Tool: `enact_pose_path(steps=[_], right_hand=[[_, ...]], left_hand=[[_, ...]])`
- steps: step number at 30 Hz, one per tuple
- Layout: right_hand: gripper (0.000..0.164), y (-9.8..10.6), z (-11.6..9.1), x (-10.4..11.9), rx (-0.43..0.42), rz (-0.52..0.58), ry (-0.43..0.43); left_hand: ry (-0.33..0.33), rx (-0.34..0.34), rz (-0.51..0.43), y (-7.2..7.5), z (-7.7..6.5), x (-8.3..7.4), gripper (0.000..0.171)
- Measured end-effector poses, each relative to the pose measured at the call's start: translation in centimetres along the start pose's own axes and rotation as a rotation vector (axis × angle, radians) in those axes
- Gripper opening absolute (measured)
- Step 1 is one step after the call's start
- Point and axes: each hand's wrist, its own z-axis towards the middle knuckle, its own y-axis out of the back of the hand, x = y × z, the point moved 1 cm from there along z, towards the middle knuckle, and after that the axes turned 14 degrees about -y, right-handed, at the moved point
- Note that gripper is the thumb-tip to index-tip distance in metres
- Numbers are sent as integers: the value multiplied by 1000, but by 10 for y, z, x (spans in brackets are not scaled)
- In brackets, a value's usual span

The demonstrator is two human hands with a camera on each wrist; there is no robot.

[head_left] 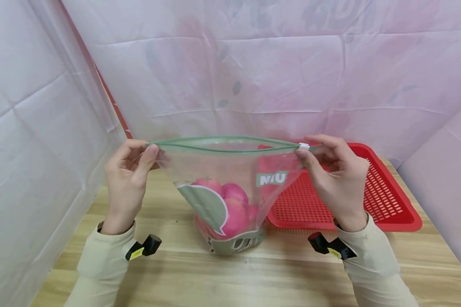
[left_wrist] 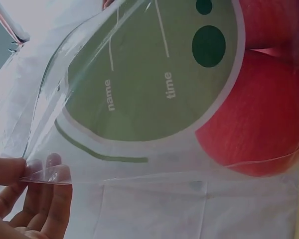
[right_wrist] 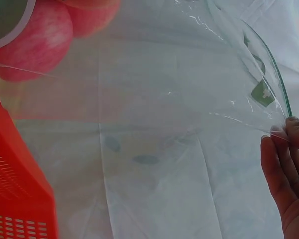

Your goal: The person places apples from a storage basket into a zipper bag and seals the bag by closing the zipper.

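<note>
A clear zip bag (head_left: 230, 164) with a green zip edge stands on the table, its mouth slightly parted. Several pink-red apples (head_left: 236, 213) lie in its bottom; one apple (left_wrist: 259, 114) fills the right of the left wrist view. My left hand (head_left: 128, 179) pinches the bag's left top corner between thumb and fingers. At the opposite corner, my right hand (head_left: 338, 177) pinches the zip edge beside the white slider (head_left: 304, 146). Printed green labels hide part of the fruit. In the right wrist view, the right hand (right_wrist: 291, 169) grips the bag's clear corner.
Behind and right of the bag sits a red perforated plastic basket (head_left: 397, 209), partly covered by the bag and right hand. The wooden table (head_left: 246, 281) is bordered by pale cloth walls (head_left: 253, 76) at the back and both sides.
</note>
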Motion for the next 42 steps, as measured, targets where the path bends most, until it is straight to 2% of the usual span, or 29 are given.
enact_pose_path(steps=[4, 9, 12, 17, 20, 22, 24, 27, 30, 33, 35, 37, 42], right_hand=[[25, -1, -3, -1, 24, 102, -97], [17, -3, -6, 0, 61, 230, -174], [15, -3, -6, 1, 88, 187, -194], [14, -7, -8, 2, 153, 66, -217], [12, -9, -10, 1, 160, 19, -221], [11, -11, -12, 0, 156, 14, -225], [10, -13, -14, 0, 149, 19, -227], [9, -16, -16, 0, 141, 40, -222], [8, -19, -17, 0, 122, 58, -220], [7, -23, -19, 0, 111, 44, -220], [7, -26, -21, 0, 113, 30, -216], [8, -28, -23, 0, 122, 12, -206], [10, -33, -27, -1, 150, 13, -186]], left_hand=[[46, 15, 28, 2, 4, 5, 12], [105, -22, 55, 3, 7, 12, 14], [151, -41, 111, 5, 8, 17, 14], [245, -49, 143, 5, 9, 28, 4], [247, -30, 215, 3, 7, 31, 4], [210, 0, 329, 0, 5, 30, 4], [133, 43, 446, -5, 3, 26, 13], [-59, 96, 598, -20, -1, 18, 27], [-269, 145, 718, -40, -4, 13, 29], [-406, 226, 799, -62, -8, 12, 26], [-463, 297, 808, -74, -9, 13, 23], [-491, 369, 789, -85, -10, 12, 23], [-482, 532, 733, -102, -7, 11, 25]])
